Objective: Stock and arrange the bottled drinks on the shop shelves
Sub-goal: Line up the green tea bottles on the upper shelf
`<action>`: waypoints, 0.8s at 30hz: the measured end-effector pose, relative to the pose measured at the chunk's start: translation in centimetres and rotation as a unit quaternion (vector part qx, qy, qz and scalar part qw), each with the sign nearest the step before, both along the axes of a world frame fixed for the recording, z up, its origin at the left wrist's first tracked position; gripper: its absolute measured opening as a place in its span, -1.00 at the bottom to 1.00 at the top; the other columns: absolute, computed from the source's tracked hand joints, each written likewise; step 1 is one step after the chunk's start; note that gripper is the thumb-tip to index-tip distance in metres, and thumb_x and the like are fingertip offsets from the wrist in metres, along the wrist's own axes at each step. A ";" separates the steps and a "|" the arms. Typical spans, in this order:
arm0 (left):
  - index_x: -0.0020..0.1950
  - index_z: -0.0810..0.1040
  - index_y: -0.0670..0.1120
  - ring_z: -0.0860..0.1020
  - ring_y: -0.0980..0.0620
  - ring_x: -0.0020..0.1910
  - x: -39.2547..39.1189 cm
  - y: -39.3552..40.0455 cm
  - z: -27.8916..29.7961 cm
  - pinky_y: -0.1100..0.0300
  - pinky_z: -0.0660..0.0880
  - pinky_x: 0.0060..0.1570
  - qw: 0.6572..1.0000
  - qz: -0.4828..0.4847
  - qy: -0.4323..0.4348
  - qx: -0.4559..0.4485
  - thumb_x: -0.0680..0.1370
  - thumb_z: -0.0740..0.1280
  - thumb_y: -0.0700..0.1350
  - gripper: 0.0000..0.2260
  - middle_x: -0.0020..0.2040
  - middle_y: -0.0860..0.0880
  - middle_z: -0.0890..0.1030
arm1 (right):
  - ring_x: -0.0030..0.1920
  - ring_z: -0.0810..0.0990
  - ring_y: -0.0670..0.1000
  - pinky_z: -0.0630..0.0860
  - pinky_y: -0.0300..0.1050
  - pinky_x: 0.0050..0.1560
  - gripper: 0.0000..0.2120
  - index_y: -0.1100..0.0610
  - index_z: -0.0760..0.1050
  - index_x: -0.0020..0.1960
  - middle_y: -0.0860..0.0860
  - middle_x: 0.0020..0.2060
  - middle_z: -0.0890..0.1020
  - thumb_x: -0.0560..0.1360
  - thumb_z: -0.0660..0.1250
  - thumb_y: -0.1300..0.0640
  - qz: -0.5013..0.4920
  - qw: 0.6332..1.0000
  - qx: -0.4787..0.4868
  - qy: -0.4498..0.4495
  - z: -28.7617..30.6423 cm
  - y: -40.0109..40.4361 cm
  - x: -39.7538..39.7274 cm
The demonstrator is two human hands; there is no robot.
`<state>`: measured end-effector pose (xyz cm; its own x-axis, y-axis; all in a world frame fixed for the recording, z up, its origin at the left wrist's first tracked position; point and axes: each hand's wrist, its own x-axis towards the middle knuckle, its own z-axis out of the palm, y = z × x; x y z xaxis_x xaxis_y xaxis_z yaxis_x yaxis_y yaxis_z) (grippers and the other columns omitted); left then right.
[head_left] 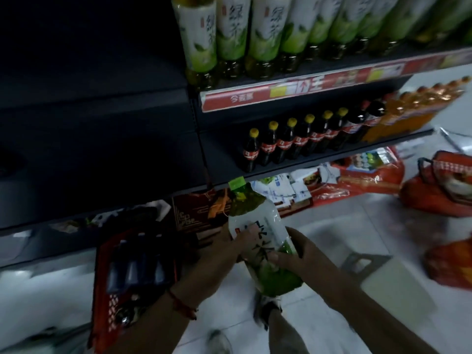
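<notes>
Head view is showing both hands gripping one green tea bottle (258, 238) above the floor: left hand (229, 247) wrapping its label, right hand (293, 254) curling round lower down. Its base is blurring against a shoe; red basket (102, 290) contents are unclear.

The shop was dim, and the shelving left of my hands (258, 251) sank into near black. The pale floor tiles (332, 226) to their right caught the most light. Everything was softly smeared by motion, my forearms and the red crate (107, 297) most of all. Shelf edges bowed and tilted toward the wide lens's borders.
</notes>
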<state>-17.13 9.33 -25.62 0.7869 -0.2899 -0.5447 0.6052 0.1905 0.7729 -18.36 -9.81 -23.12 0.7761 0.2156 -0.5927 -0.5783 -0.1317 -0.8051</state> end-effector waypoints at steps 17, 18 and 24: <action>0.32 0.48 0.12 0.67 -0.08 0.07 1.0 -17.6 13.2 0.03 0.63 -0.18 0.976 -0.174 -0.069 0.111 0.40 0.47 0.15 -0.50 0.15 -0.05 0.68 | 0.16 0.65 0.12 0.55 0.19 0.19 -0.55 -0.05 0.47 0.36 0.03 0.17 0.66 0.50 0.38 -0.12 -0.301 0.943 0.122 -0.066 8.6 -14.1 -10.1; 0.29 0.48 0.13 0.69 -0.06 0.01 1.1 -18.9 13.8 -0.02 0.65 -0.20 0.971 -0.198 -0.078 0.112 0.34 0.45 0.20 -0.46 0.09 -0.02 0.69 | 0.18 0.63 0.15 0.52 0.23 0.22 -0.56 -0.05 0.47 0.36 0.06 0.19 0.65 0.51 0.38 -0.12 -0.309 0.939 0.135 -0.068 8.5 -15.5 -10.2; 0.30 0.49 0.14 0.71 -0.03 -0.08 3.4 -26.8 15.0 -0.13 0.66 -0.16 0.958 -0.232 -0.100 0.136 0.32 0.46 0.24 -0.42 0.04 -0.05 0.70 | 0.21 0.61 0.19 0.46 0.29 0.28 -0.53 -0.04 0.46 0.36 0.09 0.22 0.63 0.49 0.35 -0.14 -0.322 0.932 0.148 -0.079 8.7 -23.0 -8.9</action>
<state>-13.77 -17.50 -10.66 0.7044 -0.5020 -0.5018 0.4113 -0.2875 0.8650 -27.30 -32.77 -14.47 0.8737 -0.1897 -0.4479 -0.3311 0.4425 -0.8334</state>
